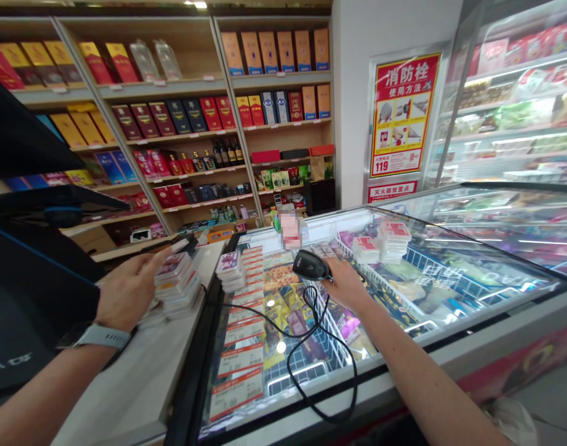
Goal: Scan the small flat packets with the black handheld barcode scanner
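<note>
My right hand (346, 284) is closed around the handle of a black barcode scanner (308, 266), held above the glass top of a chest freezer. The scanner's black cable (290, 362) loops across the glass. To the left, my left hand (129, 288), with a pale watch on the wrist, reaches along the side of a stack of clear-cased packs (178, 282); its fingers are stretched out. A small whitish piece shows by the fingertips, too unclear to name. A smaller stack of similar packs (230, 271) stands between the hands. Red-and-white stacks (395, 241) sit farther right.
The freezer (306, 427) holds packaged food in white wire baskets, with price labels (237, 393) along its left side. A black monitor (27, 279) stands at left above the grey counter (111, 402). Shelves of boxes (171, 118) and a lit display cooler (520, 99) lie behind.
</note>
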The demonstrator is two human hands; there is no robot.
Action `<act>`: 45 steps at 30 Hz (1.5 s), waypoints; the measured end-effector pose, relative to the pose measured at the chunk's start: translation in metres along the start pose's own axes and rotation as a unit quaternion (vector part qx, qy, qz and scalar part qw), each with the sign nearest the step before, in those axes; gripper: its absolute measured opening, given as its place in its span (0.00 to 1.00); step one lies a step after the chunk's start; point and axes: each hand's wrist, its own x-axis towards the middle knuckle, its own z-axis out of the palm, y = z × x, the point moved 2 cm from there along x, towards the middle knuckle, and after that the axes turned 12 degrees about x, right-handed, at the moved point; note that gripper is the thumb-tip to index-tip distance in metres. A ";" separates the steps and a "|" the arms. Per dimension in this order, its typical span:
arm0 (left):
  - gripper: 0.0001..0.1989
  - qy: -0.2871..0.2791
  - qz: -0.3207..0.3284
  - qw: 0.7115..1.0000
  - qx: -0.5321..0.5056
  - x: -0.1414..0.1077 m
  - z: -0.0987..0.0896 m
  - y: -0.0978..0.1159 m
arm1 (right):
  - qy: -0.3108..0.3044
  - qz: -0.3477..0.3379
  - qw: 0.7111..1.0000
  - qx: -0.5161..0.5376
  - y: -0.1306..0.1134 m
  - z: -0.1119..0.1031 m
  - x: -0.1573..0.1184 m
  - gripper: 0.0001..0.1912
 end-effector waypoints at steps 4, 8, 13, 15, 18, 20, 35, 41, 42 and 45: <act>0.30 -0.017 0.066 0.998 0.006 -0.002 0.002 0.004 | 0.000 0.001 1.000 -0.001 0.001 0.000 0.000 0.17; 0.35 -0.029 0.071 0.997 -0.032 -0.008 0.001 0.006 | -0.003 0.004 1.000 -0.002 0.000 -0.001 0.001 0.17; 0.33 -0.018 0.080 0.994 -0.078 -0.014 0.006 0.004 | -0.007 0.009 1.000 -0.010 -0.003 -0.002 0.001 0.16; 0.32 -0.015 0.081 0.992 -0.092 -0.015 0.008 0.004 | -0.008 0.010 1.000 -0.012 -0.004 -0.003 0.001 0.16; 0.30 -0.012 0.073 0.994 -0.081 -0.015 0.010 0.009 | -0.003 0.009 1.000 -0.009 -0.004 -0.003 0.000 0.16; 0.28 -0.002 0.063 0.995 -0.074 -0.015 0.008 0.016 | 0.001 0.009 1.000 -0.006 -0.003 -0.003 0.000 0.16; 0.26 0.046 0.193 0.927 -0.317 0.002 -0.029 0.152 | 0.031 0.008 0.999 -0.002 0.000 -0.003 0.000 0.14; 0.26 0.020 0.240 0.910 -0.339 0.009 -0.028 0.202 | 0.044 0.008 0.999 0.000 0.000 -0.005 0.000 0.13; 0.25 0.013 0.245 0.909 -0.338 0.010 -0.027 0.210 | 0.047 0.007 0.999 0.001 0.000 -0.005 0.000 0.13; 0.25 -0.015 0.253 0.906 -0.339 0.014 -0.021 0.230 | 0.056 0.005 0.998 0.009 0.000 -0.006 0.001 0.13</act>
